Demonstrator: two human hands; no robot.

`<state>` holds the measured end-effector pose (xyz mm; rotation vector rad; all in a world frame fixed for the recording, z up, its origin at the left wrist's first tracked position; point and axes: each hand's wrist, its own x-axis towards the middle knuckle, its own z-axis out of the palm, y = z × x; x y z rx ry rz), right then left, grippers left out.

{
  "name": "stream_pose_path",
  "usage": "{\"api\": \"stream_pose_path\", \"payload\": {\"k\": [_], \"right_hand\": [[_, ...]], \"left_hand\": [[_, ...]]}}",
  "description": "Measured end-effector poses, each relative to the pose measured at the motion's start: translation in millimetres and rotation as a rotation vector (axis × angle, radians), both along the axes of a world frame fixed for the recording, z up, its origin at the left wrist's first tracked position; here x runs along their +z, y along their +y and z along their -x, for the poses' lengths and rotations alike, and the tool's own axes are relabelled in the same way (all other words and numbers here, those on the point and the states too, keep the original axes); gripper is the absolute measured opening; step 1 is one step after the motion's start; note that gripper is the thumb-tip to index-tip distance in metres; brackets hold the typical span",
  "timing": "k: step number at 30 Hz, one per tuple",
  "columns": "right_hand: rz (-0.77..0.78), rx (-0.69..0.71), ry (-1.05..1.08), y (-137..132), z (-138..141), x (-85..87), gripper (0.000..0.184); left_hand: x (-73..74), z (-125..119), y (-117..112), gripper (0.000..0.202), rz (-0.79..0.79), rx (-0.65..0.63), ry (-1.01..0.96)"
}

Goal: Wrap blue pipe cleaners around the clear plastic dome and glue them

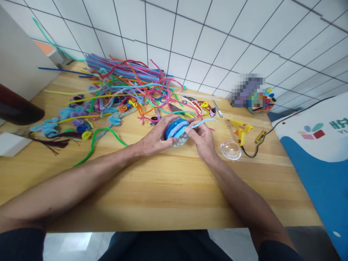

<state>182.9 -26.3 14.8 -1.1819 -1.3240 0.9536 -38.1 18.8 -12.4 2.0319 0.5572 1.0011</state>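
A clear plastic half-ball [174, 131], wound with dark blue, lilac and light blue pipe cleaners, sits between my hands above the middle of the table. My left hand [159, 137] wraps round its left side, thumb at the lower front. With thumb and fingers closed, my right hand [201, 136] pinches a light blue pipe cleaner [208, 121] against the right side. That pipe cleaner's loose end sticks out to the right past my fingers. Bare clear plastic shows at the bottom of the half-ball.
A heap of coloured pipe cleaners [127, 72] fills the back left. On the right lie a yellow glue gun [241, 129] with a black cord and a clear plastic half-shell [231, 150]. A white pen-like tool [217, 108] lies behind. A dark cylinder [19, 105] juts in from the left.
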Motion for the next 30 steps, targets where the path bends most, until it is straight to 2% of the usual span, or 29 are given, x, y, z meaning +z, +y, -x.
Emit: {"api": "stream_pose_path", "payload": {"k": [4,8,13,16,21,24,27,30], "right_hand": [[0.012,-0.027,0.027,1.4,-0.1,-1.5,0.025],[0.009,-0.029,0.009,2.5,-2.1,-0.8,0.029],[-0.096,-0.037,-0.09,-0.4,-1.4,5.2,0.036],[-0.091,-0.022,-0.076,-3.0,1.2,3.9,0.04],[-0.081,-0.055,-0.164,-3.9,-4.4,8.5,0.035],[-0.114,-0.074,-0.353,-2.8,-24.2,25.0,0.029],[-0.117,-0.002,-0.602,-9.9,-60.9,43.7,0.026],[-0.142,0.023,-0.865,-32.5,-106.1,52.6,0.046]], "left_hand": [[-4.4,-2.7,-0.4,0.084,0.047,-0.012,-0.055],[-7.1,-3.0,0.5,0.08,0.075,-0.008,-0.055],[-6.6,-2.0,-0.3,0.082,0.121,0.047,-0.055],[-5.9,-1.7,-1.3,0.079,0.148,0.042,-0.062],[-2.7,-0.5,-0.6,0.071,0.182,0.059,-0.081],[-1.4,-1.1,-0.2,0.071,0.179,0.062,-0.027],[-1.9,-2.7,0.0,0.073,0.193,0.09,-0.022],[-2.9,-4.1,0.5,0.075,0.224,0.107,-0.027]]}}
